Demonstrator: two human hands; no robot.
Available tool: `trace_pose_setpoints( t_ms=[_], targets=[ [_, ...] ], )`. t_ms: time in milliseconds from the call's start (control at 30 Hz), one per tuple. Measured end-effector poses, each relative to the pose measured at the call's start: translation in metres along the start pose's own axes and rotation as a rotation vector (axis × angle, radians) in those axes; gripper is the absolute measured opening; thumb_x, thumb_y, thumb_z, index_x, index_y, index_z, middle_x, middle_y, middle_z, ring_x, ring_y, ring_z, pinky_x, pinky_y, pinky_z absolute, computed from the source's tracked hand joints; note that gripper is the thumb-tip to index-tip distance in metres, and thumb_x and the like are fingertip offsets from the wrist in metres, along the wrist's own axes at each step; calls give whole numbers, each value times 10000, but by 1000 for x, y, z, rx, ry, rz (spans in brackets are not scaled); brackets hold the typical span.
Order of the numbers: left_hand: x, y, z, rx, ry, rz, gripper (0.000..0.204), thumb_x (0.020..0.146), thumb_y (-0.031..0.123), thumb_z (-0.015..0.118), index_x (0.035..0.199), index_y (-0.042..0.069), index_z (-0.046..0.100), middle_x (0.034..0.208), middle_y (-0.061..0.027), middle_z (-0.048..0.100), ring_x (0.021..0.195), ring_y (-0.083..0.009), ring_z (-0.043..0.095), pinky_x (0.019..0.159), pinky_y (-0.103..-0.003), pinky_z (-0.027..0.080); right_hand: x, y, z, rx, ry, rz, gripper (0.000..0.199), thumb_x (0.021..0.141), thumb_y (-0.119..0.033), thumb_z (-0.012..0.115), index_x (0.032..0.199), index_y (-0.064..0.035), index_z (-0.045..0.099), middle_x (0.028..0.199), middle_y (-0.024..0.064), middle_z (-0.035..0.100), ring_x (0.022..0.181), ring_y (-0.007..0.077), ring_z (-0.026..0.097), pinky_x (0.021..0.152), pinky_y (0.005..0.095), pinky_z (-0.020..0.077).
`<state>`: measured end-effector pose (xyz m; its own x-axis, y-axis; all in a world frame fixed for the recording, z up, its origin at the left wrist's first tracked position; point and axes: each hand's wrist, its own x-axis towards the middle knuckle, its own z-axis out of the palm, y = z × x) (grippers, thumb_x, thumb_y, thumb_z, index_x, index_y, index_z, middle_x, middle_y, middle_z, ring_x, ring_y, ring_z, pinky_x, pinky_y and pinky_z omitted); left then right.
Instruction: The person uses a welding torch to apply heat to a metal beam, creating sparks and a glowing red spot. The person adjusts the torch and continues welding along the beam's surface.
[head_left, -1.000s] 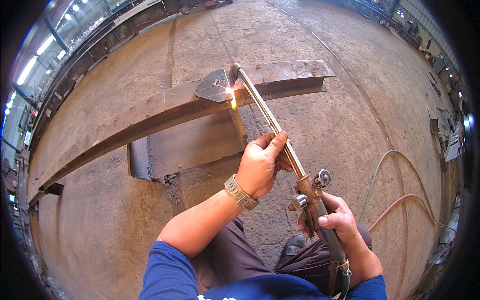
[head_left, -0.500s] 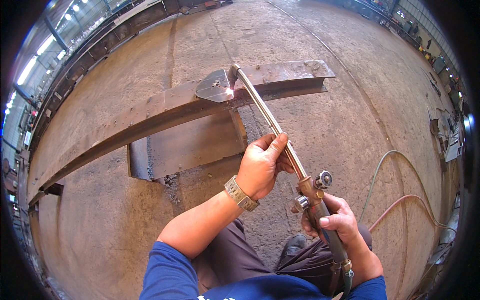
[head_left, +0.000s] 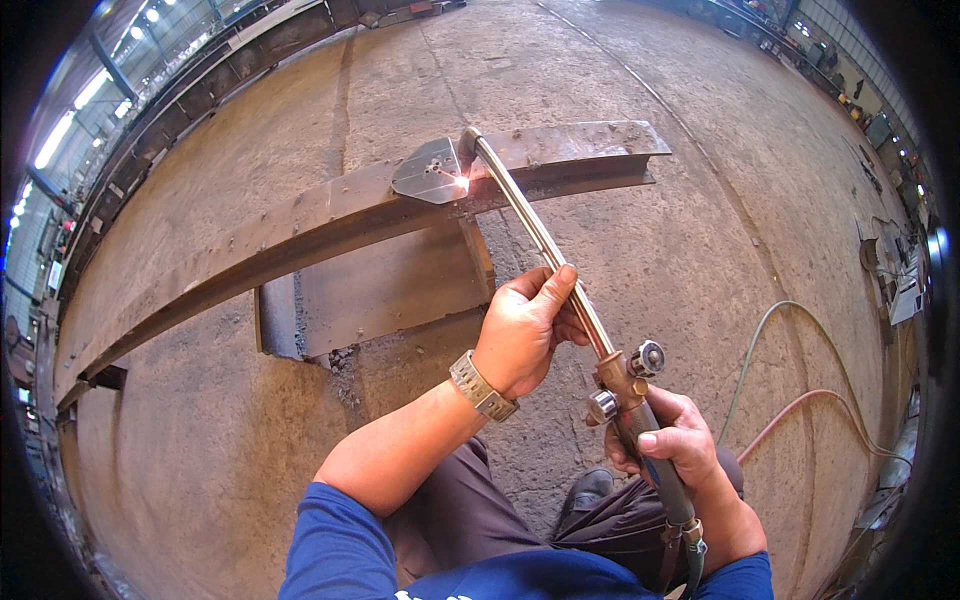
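A long metal cutting torch [head_left: 538, 235] slants up and away from me in both hands. My left hand [head_left: 525, 335] pinches its thin tubes about midway. Farther back, my right hand [head_left: 670, 440] wraps round the dark handle, just below the two valve knobs [head_left: 625, 382]. The torch's bent head points down at the right edge of a small grey steel plate [head_left: 425, 172] with several holes. A bright orange-white glow [head_left: 461, 184] shows at that edge. The plate lies flat on top of a long rusty steel beam [head_left: 290, 218].
Under and in front of the beam lies a short wide steel section [head_left: 390, 285]. A green hose [head_left: 745, 350] and a red hose [head_left: 800, 398] curve over the concrete floor [head_left: 650, 250] at the right. My shoe [head_left: 588, 490] rests near the torch handle.
The glow at the plate's edge is a little larger and brighter, with light reaching across the plate. Both hands and the torch have hardly moved.
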<state>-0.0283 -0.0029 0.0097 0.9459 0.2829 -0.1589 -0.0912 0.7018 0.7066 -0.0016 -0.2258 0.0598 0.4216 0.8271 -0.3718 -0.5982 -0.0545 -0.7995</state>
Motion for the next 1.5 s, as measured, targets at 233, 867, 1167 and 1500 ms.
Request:
trace_pose_setpoints(
  t_ms=[233,867,1167,1500],
  targets=[
    [1,0,-1,3,-5,6,254,965,274,621,1030,34,565,828,-114,679,679,-188,672,581,-302,543,0,-1,0,-5,-18,15,724,759,-235,734,1351,74,456,807,139,616,637,156,541,569,279,434],
    [0,1,-2,6,-3,3,244,967,267,619,1022,35,569,822,-114,681,676,-191,674,583,-307,556,1,-1,5,-4,18,-3,810,731,-247,747,1397,73,415,1115,214,622,832,248,669,698,344,547],
    [-1,-3,-3,1,-2,-3,250,970,272,613,1021,30,577,849,-96,668,732,-190,666,627,-327,552,-18,1,6,-15,-8,74,1014,688,-341,793,1481,27,280,1197,213,595,926,241,657,790,342,524],
    [-5,3,2,1,3,22,262,962,287,626,1010,33,583,843,-89,667,736,-181,661,628,-320,540,-33,18,-9,-57,-56,100,1054,671,-373,813,1489,19,277,1142,178,600,918,189,626,807,299,496]
  ],
)
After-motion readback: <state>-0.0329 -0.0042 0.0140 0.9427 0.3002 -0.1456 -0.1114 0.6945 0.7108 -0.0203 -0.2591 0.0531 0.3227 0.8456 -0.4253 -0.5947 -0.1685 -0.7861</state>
